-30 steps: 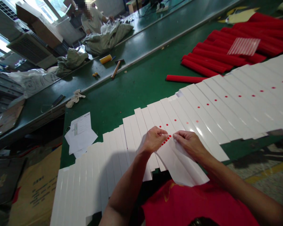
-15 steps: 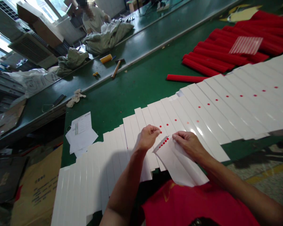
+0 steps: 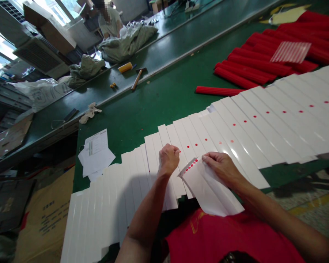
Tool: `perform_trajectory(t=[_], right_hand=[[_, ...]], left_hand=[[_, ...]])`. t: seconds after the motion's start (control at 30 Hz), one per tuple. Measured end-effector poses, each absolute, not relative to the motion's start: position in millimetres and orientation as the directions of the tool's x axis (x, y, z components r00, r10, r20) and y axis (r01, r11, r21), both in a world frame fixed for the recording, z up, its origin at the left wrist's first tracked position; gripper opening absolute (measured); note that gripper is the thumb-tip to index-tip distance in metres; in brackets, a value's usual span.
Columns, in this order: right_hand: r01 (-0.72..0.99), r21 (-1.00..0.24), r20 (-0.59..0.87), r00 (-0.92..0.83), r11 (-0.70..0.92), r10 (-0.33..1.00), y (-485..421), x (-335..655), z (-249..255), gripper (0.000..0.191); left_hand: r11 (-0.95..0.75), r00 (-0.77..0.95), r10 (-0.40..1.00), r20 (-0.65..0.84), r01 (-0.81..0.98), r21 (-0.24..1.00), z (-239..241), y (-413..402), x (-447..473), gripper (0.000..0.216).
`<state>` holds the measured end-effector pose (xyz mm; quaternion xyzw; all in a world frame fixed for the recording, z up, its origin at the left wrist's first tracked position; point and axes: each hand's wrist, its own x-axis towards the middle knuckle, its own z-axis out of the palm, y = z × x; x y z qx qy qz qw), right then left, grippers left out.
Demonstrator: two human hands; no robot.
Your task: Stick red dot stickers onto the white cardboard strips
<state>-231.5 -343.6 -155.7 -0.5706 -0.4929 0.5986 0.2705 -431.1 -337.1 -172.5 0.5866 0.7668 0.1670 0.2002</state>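
Observation:
My left hand (image 3: 169, 158) is closed over the overlapping white panels (image 3: 230, 160), its fingertips at a small red dot sticker (image 3: 180, 151). Whether that dot touches the panel under it I cannot tell. With thumb and fingers pinched, my right hand (image 3: 218, 166) grips the upper edge of a white sticker sheet (image 3: 211, 193). A short row of red dots (image 3: 192, 165) runs along the sheet's left edge. More red dots (image 3: 206, 139) sit on the panels to the right, one to a panel. The panels under my left forearm show mostly plain white surfaces.
Red ribbed tubes (image 3: 252, 65) lie piled at the back right, one apart (image 3: 219, 91). Printed papers (image 3: 95, 153) rest on the green table's left. Beyond its edge are a hammer (image 3: 137, 79), a yellow roll (image 3: 125, 67) and cloth sacks (image 3: 126, 44). A person (image 3: 109, 23) is farther back.
My left hand has moved left, away from the sheet, carrying the red dot sticker to a neighbouring panel. My right hand and the sheet have stayed nearly in place. The whole view has shifted slightly.

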Motion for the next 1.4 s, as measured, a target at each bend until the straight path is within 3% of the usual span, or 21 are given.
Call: perform_trajectory(t=[0.17, 0.27, 0.37, 0.43, 0.83, 0.93, 1.03, 1.17, 1.4], right_hand=[[0.231, -0.897, -0.425, -0.213, -0.378, 0.88, -343.2, -230.9, -156.1, 0.031], [0.247, -0.895, -0.424, -0.212, -0.371, 0.881, -342.7, -231.3, -152.8, 0.031], [0.27, -0.897, -0.408, -0.207, -0.349, 0.889, -341.9, -232.4, -149.3, 0.032], [0.279, -0.9, -0.396, -0.209, -0.334, 0.894, -341.6, -233.3, -147.3, 0.032], [0.303, -0.887, -0.418, -0.201, -0.349, 0.886, -343.1, -235.2, -149.8, 0.032], [0.297, -0.883, -0.431, -0.202, -0.364, 0.879, -343.9, -235.1, -151.2, 0.032], [0.287, -0.878, -0.446, -0.199, -0.383, 0.873, -344.7, -236.4, -149.6, 0.031], [0.289, -0.872, -0.46, -0.205, -0.395, 0.864, -345.3, -239.7, -147.0, 0.033], [0.294, -0.864, -0.474, -0.199, -0.409, 0.858, -346.0, -243.9, -143.9, 0.033]], left_hand=[[0.252, -0.278, 0.96, 0.027, 0.906, 0.34, -159.6, -345.6, -420.1, 0.011], [0.248, -0.234, 0.968, -0.09, 0.834, 0.493, -148.3, -349.4, -416.3, 0.015], [0.262, -0.104, 0.961, -0.257, 0.652, 0.712, -141.8, -352.2, -413.4, 0.015], [0.298, -0.058, 0.946, -0.32, 0.545, 0.783, -140.9, -354.1, -410.9, 0.013], [0.368, -0.047, 0.926, -0.374, 0.325, 0.871, -139.5, -356.5, -412.2, 0.009], [0.364, -0.189, 0.931, -0.313, 0.398, 0.842, -146.6, -355.3, -434.8, 0.011], [0.412, -0.328, 0.906, -0.267, 0.547, 0.729, -149.9, -354.5, -459.4, 0.013], [0.459, -0.37, 0.887, -0.276, 0.637, 0.619, -151.7, -355.9, -474.9, 0.013], [0.448, -0.407, 0.89, -0.208, 0.691, 0.567, -168.7, -358.7, -469.3, 0.014]])
